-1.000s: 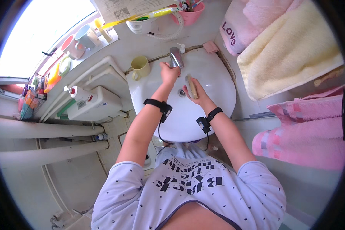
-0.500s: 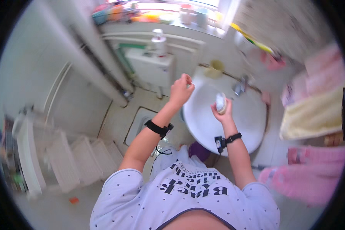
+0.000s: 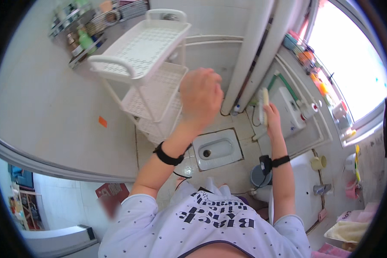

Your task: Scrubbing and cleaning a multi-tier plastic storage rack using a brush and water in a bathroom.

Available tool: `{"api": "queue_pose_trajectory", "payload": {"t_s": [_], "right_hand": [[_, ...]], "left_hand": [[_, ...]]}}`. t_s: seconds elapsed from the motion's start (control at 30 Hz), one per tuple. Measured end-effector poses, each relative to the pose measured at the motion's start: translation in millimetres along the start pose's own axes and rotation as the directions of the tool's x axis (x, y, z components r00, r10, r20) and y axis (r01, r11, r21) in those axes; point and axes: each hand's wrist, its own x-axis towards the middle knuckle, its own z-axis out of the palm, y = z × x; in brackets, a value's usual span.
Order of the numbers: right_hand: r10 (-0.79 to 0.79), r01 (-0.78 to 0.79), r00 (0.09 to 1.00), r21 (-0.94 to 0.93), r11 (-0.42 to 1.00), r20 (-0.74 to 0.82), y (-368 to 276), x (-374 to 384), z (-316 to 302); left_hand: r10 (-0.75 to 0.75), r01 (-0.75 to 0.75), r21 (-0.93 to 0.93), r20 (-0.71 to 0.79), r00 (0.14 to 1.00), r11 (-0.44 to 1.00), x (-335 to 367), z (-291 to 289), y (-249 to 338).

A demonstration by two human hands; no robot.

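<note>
My left hand (image 3: 201, 98) is raised in front of the white three-tier cart (image 3: 137, 51), its fingers curled in. The hand is slightly blurred, and nothing shows in it. Farther right, my right hand (image 3: 272, 120) grips a cream-coloured scrub brush (image 3: 265, 103) that stands upright, edge-on to me; its bristles hardly show. The brush is in front of the white toilet cistern (image 3: 286, 109) on the wall. Below and between my hands, a squat toilet (image 3: 217, 149) is set into the tiled floor.
A white washbasin (image 3: 303, 185) with a tap (image 3: 321, 189) is at the right, a grey bucket (image 3: 260, 175) beside it. Bottles stand on a wall shelf (image 3: 84, 51) at the upper left. Pipes (image 3: 251, 56) run up the wall behind the squat toilet. A threshold (image 3: 64, 165) crosses at the left.
My view has swung left, from the washbasin toward the cart and squat toilet. My right hand has carried the brush from over the basin to before the cistern. My left hand has come to the cart.
</note>
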Motion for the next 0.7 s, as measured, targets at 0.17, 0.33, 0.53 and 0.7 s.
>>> {"api": "queue_pose_trajectory", "payload": {"t_s": [0.17, 0.33, 0.53, 0.7], "right_hand": [[-0.382, 0.463, 0.878, -0.310, 0.830, 0.287, -108, 17, 219], [-0.657, 0.812, 0.582, -0.308, 0.495, 0.478, -201, 12, 363], [-0.112, 0.911, 0.365, -0.330, 0.247, 0.924, -216, 4, 477], [0.143, 0.935, 0.229, -0.258, 0.243, 0.963, -210, 22, 488]], "left_hand": [[-0.110, 0.179, 0.309, -0.229, 0.967, 0.934, 7, -85, -115], [-0.119, 0.168, 0.180, -0.257, 0.959, 0.969, 0, -94, -183], [-0.358, 0.300, -0.235, -0.264, 0.896, 0.925, -16, -114, -229], [-0.347, 0.194, -0.434, -0.308, 0.886, 0.880, -24, -149, -249]]}}
